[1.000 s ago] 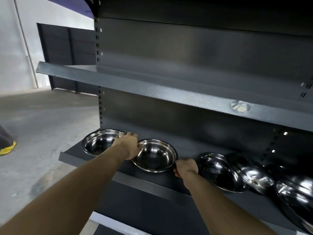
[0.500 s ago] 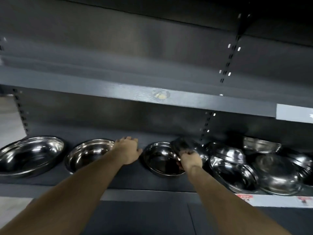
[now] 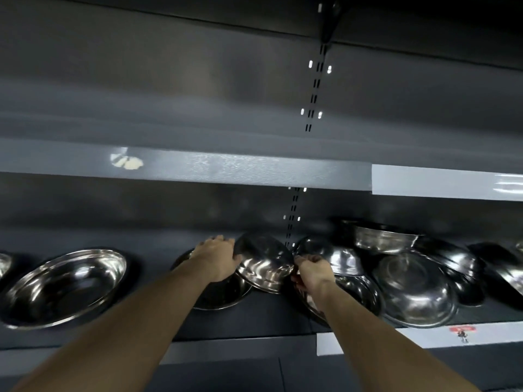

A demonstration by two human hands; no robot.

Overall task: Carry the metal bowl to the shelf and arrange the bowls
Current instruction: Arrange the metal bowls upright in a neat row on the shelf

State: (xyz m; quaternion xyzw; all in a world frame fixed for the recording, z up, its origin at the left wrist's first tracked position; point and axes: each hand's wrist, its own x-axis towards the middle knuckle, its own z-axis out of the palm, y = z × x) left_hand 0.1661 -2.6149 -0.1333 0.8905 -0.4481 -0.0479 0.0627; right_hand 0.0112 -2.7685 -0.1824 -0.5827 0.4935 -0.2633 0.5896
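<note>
A tilted metal bowl point(image 3: 264, 264) is held between both hands above the dark shelf point(image 3: 254, 321), its underside facing me. My left hand point(image 3: 218, 257) grips its left rim and my right hand point(image 3: 311, 271) grips its right rim. Under it an upright bowl point(image 3: 223, 292) rests on the shelf, partly hidden by my left arm. Another upright bowl point(image 3: 68, 284) stands further left. To the right lies a heap of bowls, one upside down point(image 3: 413, 290) at the front.
The upper shelf's front edge point(image 3: 226, 168) runs across above the hands, with a slotted upright point(image 3: 314, 89) on the back panel. More bowls point(image 3: 382, 236) are piled at the back right. A pale price strip point(image 3: 424, 335) lines the lower shelf's right front.
The view has swung right along the shelf. My right hand lifted a bowl out of the right-hand heap, and my left hand moved from the shelf onto its other rim.
</note>
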